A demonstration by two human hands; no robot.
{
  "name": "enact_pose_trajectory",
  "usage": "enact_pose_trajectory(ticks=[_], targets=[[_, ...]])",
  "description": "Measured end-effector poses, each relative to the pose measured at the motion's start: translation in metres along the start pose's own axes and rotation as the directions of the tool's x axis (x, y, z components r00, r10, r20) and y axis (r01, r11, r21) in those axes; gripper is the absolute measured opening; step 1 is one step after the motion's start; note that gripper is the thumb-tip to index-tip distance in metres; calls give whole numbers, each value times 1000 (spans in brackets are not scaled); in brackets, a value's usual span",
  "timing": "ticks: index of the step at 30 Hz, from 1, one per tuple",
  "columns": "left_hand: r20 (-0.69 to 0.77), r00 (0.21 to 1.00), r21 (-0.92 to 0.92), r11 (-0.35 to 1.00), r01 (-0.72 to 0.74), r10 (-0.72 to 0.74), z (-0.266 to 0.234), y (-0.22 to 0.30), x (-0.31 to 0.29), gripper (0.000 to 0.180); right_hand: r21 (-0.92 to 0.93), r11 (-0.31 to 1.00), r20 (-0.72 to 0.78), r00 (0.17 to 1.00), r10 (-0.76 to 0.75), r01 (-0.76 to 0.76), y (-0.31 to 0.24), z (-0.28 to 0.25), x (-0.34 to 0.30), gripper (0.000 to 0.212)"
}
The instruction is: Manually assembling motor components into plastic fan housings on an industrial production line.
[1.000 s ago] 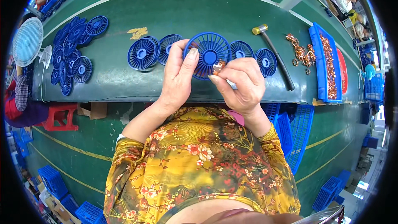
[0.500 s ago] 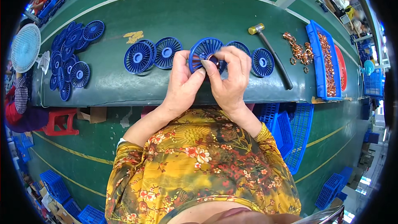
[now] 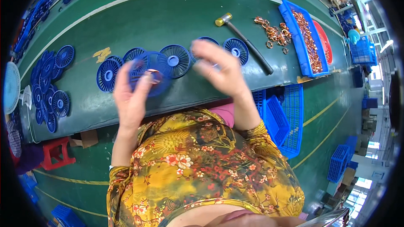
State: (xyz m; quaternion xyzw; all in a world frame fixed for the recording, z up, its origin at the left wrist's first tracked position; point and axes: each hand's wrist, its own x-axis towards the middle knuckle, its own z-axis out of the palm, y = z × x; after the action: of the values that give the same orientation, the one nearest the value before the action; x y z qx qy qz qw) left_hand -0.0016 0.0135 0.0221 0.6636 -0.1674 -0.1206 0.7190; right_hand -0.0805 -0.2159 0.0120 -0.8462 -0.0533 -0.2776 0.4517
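While left fingers (image 3: 142,88) grip it, the blue wheel (image 3: 161,85) blurs.

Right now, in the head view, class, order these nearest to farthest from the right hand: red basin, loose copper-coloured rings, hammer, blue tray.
1. Hammer, ahead and rightward
2. Loose copper-coloured rings, right of the hammer
3. Blue tray, right of those rings
4. Red basin, beyond the blue tray

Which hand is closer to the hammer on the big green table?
The right hand. It is just left of the hammer and nearer the person's body, not touching it. The left hand is much farther left, holding a blurry blue wheel.
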Motion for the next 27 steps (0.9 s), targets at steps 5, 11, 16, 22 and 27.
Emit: enact_pose_trajectory(ticks=[5, 11, 16, 22, 27], targets=[[-379, 640, 623, 696, -358, 668, -79, -33, 30, 30, -695, 499, -563, 824, 71, -518, 99, -96, -20, 36], [-93, 914, 960, 280, -23, 395, -112, -49, 29, 35, -663, 416, -483, 780, 398, -623, 127, -157, -30, 32], [-326, 791, 913, 390, 120, 518, -139, -50, 31, 52, -499, 432, -575, 660, 484, -751, 178, -197, -46, 36], [-768, 472, 610, 272, 744, 432, -219, -57, 36, 89, -759, 229, -519, 778, 354, -610, 149, -179, -37, 38], [-642, 542, 733, 226, 642, 543, -239, -66, 32, 75, -717, 437, -472, 840, 269, -543, 115, -147, -36, 29]])
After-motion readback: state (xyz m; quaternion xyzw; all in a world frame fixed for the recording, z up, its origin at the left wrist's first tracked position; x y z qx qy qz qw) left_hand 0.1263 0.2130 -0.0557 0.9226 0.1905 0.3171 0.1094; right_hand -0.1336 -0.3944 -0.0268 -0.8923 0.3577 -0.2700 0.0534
